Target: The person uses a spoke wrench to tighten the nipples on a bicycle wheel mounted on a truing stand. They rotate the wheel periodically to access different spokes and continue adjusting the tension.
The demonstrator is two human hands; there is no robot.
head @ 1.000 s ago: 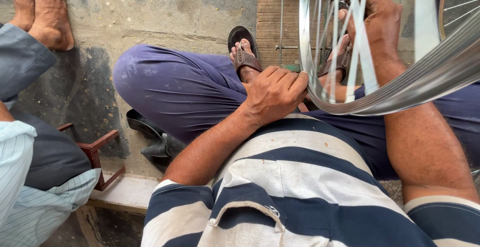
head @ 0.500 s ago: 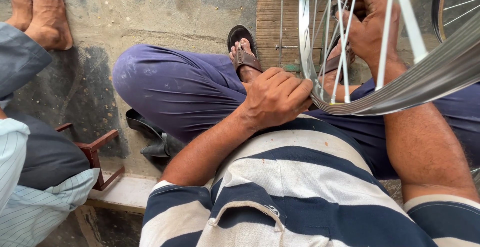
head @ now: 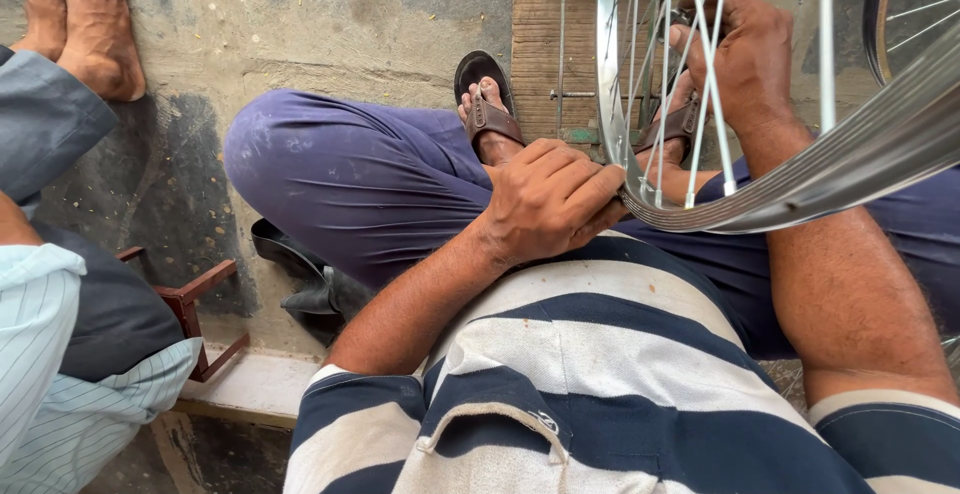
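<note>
A silver bicycle wheel rim (head: 850, 169) with thin spokes (head: 668, 74) rests across my lap, upright and tilted. My left hand (head: 552, 199) grips the rim's near edge at its lowest curve, fingers pinched around the spoke ends there. Behind the spokes, my right hand (head: 745, 49) is closed around a small dark part near the wheel's middle; what it holds is mostly hidden. I sit cross-legged in purple trousers and brown sandals (head: 488, 104), wearing a striped shirt.
A second person sits at the left, with bare feet (head: 75, 19) on the concrete floor and a striped sleeve (head: 60, 354). A red metal bracket (head: 195, 299) and dark rubber piece (head: 300, 279) lie by my knee. Another wheel (head: 905, 4) stands far right, on wooden planks.
The wheel has turned, its spokes shifting across the view. My right hand has edged slightly left behind the spokes. My left hand stays on the rim.
</note>
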